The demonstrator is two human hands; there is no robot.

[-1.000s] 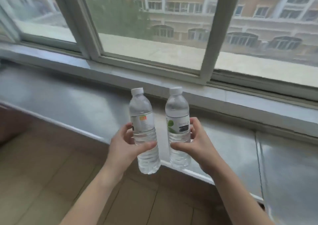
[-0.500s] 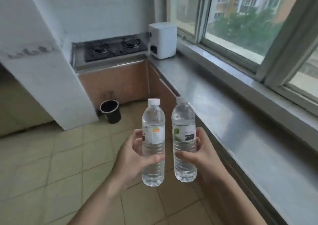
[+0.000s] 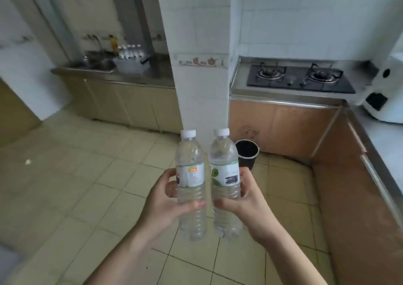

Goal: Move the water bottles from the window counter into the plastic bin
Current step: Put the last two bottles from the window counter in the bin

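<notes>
I hold two clear water bottles upright and side by side over the tiled floor. My left hand (image 3: pixel 162 204) grips the bottle with the orange-marked label (image 3: pixel 190 175). My right hand (image 3: pixel 246 204) grips the bottle with the green-marked label (image 3: pixel 224 171). Both have white caps. Far across the room a pale plastic bin (image 3: pixel 130 65) stands on the far counter (image 3: pixel 159 74), with several more bottles (image 3: pixel 130 50) showing above it; it is blurred.
A white tiled pillar (image 3: pixel 198 66) rises straight ahead. A black bucket (image 3: pixel 247 154) sits on the floor at its base. A gas hob (image 3: pixel 298 77) and a white appliance (image 3: pixel 386 93) lie to the right. The window counter's edge (image 3: pixel 383 160) runs along the right. A sink (image 3: pixel 96 64) is beside the bin.
My view has swung left, away from the window and counter, to face the kitchen interior. Both hands keep the same hold on the bottles.
</notes>
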